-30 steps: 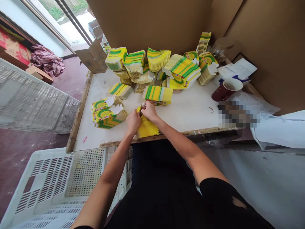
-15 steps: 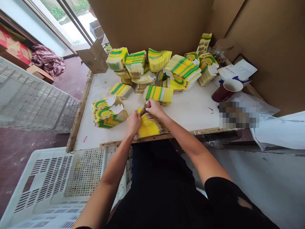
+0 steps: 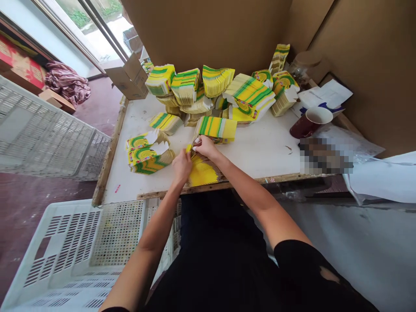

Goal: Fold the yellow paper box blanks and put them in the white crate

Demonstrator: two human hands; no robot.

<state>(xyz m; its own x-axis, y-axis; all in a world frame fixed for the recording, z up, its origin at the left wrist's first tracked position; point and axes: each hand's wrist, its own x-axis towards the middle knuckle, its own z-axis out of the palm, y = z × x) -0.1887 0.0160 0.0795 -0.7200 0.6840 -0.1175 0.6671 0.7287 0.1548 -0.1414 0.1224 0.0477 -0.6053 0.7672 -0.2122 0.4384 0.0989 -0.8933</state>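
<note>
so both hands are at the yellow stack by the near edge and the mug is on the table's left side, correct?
Wrong side: the head view shows the mug on the right side of the table. The left hand and right hand are at the yellow stack.

This looks like a workshop (plastic crates (image 3: pixel 118 234), stacked cartons (image 3: pixel 250 96)).

The head camera, worn high on the person, looks forward and steeply down past the black-clad torso (image 3: pixel 217 255), very near at bottom centre. Both forearms reach away from the lens, placing the left hand (image 3: pixel 182 164) and right hand (image 3: pixel 206 146) near mid-frame, at arm's length. Its wide angle covers the worktable (image 3: pixel 260 151), the upright brown panel (image 3: pixel 211 30) beyond and, lower left, a white plastic crate (image 3: pixel 74 206).
</note>
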